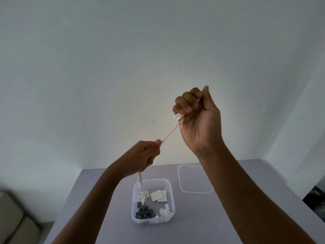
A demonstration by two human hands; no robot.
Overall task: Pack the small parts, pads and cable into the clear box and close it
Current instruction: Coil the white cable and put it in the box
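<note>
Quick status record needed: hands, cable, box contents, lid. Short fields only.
left hand: grips the cable low, tail hanging toward the box
right hand: raised, fingers curled round gathered loops
cable: white, stretched between the hands, not in the box
clear box: open on the table
white parts: inside
dark parts: inside
pads: inside
lid: off, lying right of the box

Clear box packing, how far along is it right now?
Done: white and grey small parts and square pads lie in the clear box. In hand: the white cable, held above it between left hand and right hand. Left: cable in, then the lid, lying beside the box.
</note>
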